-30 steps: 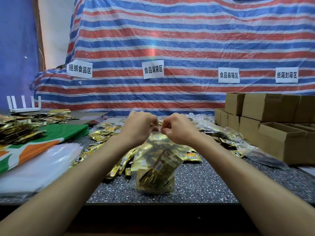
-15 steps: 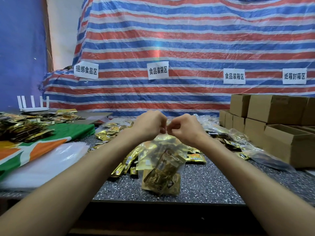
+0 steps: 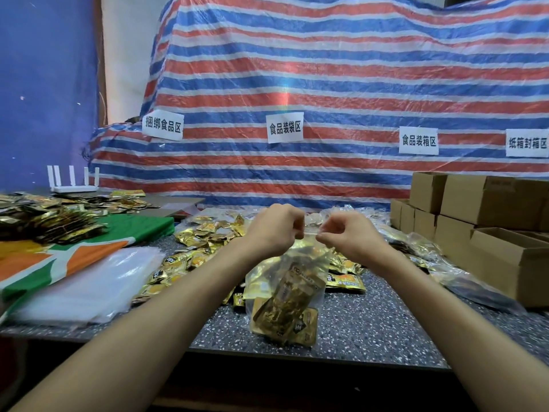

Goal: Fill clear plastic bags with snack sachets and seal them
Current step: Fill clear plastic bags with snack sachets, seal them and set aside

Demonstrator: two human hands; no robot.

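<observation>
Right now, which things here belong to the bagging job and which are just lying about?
Job: left hand and right hand, pinching the top of the bag; loose sachets; empty bags.
Lying about: router; boxes; green cloth.

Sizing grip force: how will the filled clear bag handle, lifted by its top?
Probably floppy: the filled bag sags below the left hand and right hand pinching its top. Likely bottom-heavy; sachets bunch low. Glossy film may slip.
</observation>
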